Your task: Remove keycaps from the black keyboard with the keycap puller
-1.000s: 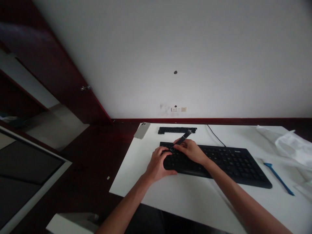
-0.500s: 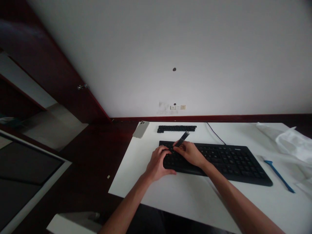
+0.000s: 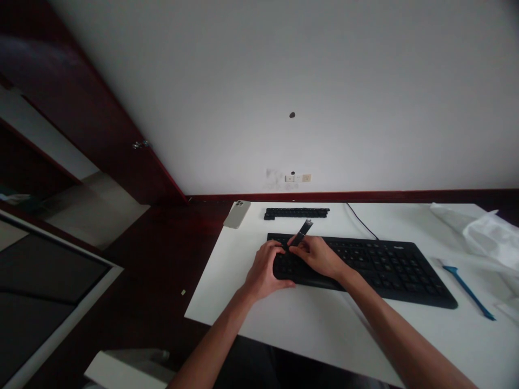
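Note:
A black keyboard (image 3: 377, 270) lies on the white table. Its left end is gripped by my left hand (image 3: 264, 270), fingers curled over the keys and thumb along the front edge. My right hand (image 3: 318, 254) is closed around a slim black pen-like tool (image 3: 301, 233), its lighter end pointing up and to the right. The tool's lower end is down among the left keys, hidden by my fingers, so its exact contact cannot be made out. Beyond the keyboard, loose black keycaps (image 3: 298, 213) lie in neat rows.
A pale phone (image 3: 237, 215) rests at the table's back left corner. On the right are a blue brush-like tool (image 3: 470, 294) and a crumpled white bag (image 3: 490, 235). The keyboard's cable (image 3: 362, 221) runs off the back edge of the table (image 3: 227, 270).
The whole view has shifted slightly, so things appear a little further right. Both hands keep their places on the keyboard; the black tool is tilted slightly differently.

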Available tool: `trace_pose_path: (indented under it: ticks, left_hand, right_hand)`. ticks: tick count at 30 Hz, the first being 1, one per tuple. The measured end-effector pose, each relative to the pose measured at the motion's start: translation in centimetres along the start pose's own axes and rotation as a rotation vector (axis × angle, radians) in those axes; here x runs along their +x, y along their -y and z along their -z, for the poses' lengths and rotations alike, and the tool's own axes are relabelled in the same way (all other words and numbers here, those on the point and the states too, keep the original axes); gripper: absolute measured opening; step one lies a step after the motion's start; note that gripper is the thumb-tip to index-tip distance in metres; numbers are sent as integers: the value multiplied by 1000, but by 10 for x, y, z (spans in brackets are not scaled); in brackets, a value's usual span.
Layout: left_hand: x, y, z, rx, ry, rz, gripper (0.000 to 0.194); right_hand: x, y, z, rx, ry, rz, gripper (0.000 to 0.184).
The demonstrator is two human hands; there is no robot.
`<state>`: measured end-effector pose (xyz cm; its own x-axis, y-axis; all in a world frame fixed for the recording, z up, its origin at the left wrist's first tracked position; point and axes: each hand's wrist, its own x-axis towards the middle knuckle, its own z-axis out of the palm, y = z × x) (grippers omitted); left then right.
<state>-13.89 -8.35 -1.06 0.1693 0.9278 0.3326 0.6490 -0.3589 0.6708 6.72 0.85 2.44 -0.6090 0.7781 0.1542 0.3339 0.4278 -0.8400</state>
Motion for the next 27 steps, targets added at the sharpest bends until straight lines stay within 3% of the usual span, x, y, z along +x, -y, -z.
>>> trace_pose_path:
  ticks: [6,13,17,21,27]
  left_hand:
    - [3,4,0,-46,-83,10,53]
    - [5,5,-1,1,-102,2,46]
    - [8,5,-3,-16,-140,-3,30]
    - [15,6,-8,6,-177,39,17]
    - [21,5,-17,64,-224,75,11]
  right_hand:
    - [0,17,3,-64,72,38,20]
    - [4,21,0,-146,116,101,17]
    - [6,27,-1,-231,153,125,16]
    - [4,31,1,-230,208,191,17]
    - [0,22,12,-61,197,140,18]
